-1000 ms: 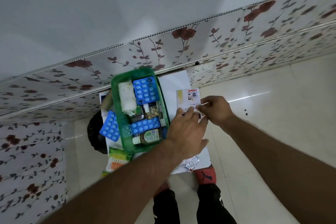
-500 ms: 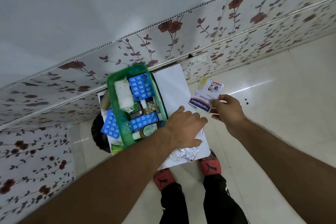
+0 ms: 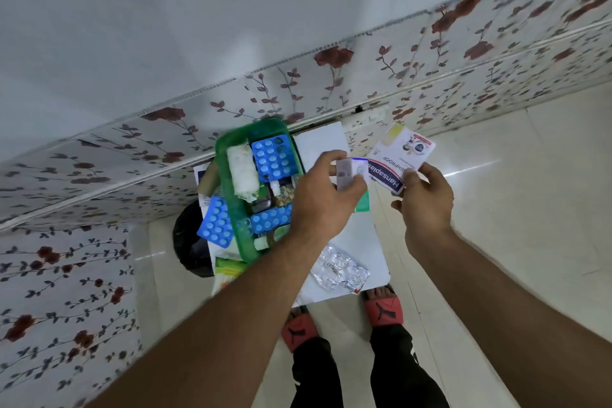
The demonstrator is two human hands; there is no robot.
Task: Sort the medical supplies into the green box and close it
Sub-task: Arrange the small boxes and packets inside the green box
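The green box [image 3: 231, 156] stands open on a small white table [image 3: 351, 242], holding blue pill strips, a white gauze roll [image 3: 241, 172], a small bottle and other packets. My right hand [image 3: 420, 199] holds a white Hansaplast plaster packet [image 3: 397, 159] up to the right of the box. My left hand [image 3: 324, 199] is raised beside the box and pinches a small white packet [image 3: 347, 172], which touches the plaster packet's edge. A silver foil pill strip [image 3: 337, 270] lies on the table near me. Another blue pill strip [image 3: 217, 222] leans outside the box's left wall.
A green and orange carton [image 3: 228, 270] lies under the box's near end. A black bag [image 3: 188, 242] sits on the floor left of the table. The flowered wall runs close behind. My feet in red and black slippers [image 3: 382, 308] stand at the table's near edge.
My right hand lifted the plaster packet off the table and turned it upright. My left hand rose from the table holding a small white packet, uncovering the foil strip.
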